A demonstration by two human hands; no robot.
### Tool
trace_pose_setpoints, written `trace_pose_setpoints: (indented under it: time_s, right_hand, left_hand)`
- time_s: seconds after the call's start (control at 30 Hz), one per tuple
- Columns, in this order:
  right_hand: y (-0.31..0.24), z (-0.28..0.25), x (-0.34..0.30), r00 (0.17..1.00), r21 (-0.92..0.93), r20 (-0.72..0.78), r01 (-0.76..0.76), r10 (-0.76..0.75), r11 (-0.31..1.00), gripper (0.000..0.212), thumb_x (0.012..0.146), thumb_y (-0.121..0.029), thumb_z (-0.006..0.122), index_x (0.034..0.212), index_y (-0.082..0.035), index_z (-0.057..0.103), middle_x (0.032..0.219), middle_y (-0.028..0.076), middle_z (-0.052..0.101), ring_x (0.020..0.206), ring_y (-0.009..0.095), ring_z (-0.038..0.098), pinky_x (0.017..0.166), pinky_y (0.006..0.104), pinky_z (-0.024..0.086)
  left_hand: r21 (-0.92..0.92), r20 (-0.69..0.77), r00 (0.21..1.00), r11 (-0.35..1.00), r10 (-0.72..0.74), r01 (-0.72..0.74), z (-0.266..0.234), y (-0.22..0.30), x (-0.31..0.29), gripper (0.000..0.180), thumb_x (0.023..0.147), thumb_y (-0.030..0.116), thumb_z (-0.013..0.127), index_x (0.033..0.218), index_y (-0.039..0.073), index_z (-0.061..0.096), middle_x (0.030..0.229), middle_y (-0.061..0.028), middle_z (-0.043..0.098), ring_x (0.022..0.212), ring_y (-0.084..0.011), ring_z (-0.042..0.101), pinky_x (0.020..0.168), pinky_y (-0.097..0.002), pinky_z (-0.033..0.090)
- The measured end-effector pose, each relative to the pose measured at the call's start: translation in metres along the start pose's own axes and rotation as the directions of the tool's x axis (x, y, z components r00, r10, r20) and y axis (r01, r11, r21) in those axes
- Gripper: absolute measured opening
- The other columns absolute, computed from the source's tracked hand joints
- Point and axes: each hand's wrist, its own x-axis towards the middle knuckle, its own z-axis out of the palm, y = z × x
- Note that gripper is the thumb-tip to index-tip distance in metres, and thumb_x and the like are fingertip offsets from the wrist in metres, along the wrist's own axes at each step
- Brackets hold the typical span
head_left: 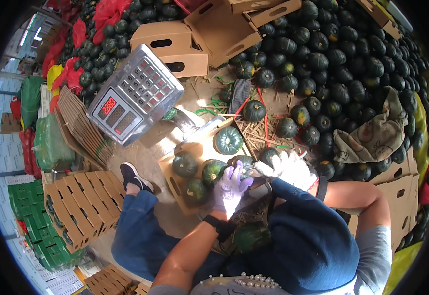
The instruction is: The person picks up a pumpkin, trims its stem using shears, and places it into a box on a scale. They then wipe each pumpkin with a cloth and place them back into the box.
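My left hand (230, 189), in a pale purple glove, reaches over the near right side of an open cardboard box (175, 189), its fingers apart. Several dark green pumpkins lie inside, among them a striped pumpkin (229, 140) at the far corner and a yellow-patched pumpkin (214, 171) beside my left fingers. My right hand (293, 169) wears a white glove, bleached by sunlight, so its fingers and anything in them cannot be made out. It is next to a dark pumpkin (269, 156) outside the box. A grey object (256, 191) between my hands is partly hidden.
A digital scale display (136, 96) stands far left of the box. Loose pumpkins (322, 61) heap up at the right. Empty cardboard boxes (219, 32) lie at the back, filled boxes (84, 204) stack at the left. A patterned cloth (374, 130) rests on the heap.
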Motion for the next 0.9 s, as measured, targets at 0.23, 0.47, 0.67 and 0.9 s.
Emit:
trace_pose_setpoints:
  time_s: [0.23,0.47,0.67,0.9]
  right_hand:
    - [0.011,-0.021,0.020,0.687,0.461,0.721,-0.567,0.084,0.682,0.054,0.096,-0.029,0.054,0.149,-0.018,0.052,0.119,0.020,0.067,0.093,0.044,0.068,0.071,0.0515,0.055]
    - [0.029,-0.041,0.018,0.790,0.384,0.350,-0.611,0.503,0.692,0.064,0.094,-0.036,0.060,0.155,-0.019,0.048,0.124,0.024,0.063,0.112,0.043,0.065,0.094,0.0485,0.054]
    - [0.006,-0.049,0.060,0.999,0.203,-0.017,-0.043,0.047,0.978,0.042,0.093,-0.027,0.064,0.135,-0.022,0.065,0.083,0.009,0.057,0.079,0.030,0.062,0.065,0.0448,0.048]
    - [-0.081,0.016,0.115,0.915,0.011,0.117,0.387,-0.385,0.922,0.052,0.093,-0.020,0.053,0.144,-0.013,0.052,0.099,0.013,0.060,0.087,0.031,0.059,0.083,0.0494,0.048]
  left_hand:
    - [-0.092,-0.022,0.997,0.993,0.071,-0.073,0.003,-0.017,0.003,0.041,0.091,0.028,0.073,0.127,0.008,0.069,0.111,-0.0069,0.068,0.097,-0.0261,0.066,0.081,-0.0350,0.057]
    - [-0.356,0.266,0.964,0.927,-0.026,0.123,-0.121,-0.027,-0.039,0.045,0.088,0.008,0.076,0.132,0.013,0.070,0.106,-0.0119,0.071,0.099,-0.0286,0.069,0.087,-0.0346,0.057]
    - [-0.326,0.729,0.646,0.945,0.225,0.040,-0.156,-0.050,-0.156,0.052,0.090,0.040,0.078,0.136,0.017,0.068,0.112,-0.0168,0.073,0.113,-0.0262,0.069,0.092,-0.0334,0.056]
    - [-0.058,-0.034,0.946,0.945,-0.323,0.321,-0.112,-0.085,-0.103,0.069,0.086,0.026,0.082,0.148,0.011,0.055,0.132,-0.0194,0.063,0.124,-0.0355,0.060,0.107,-0.0449,0.049]
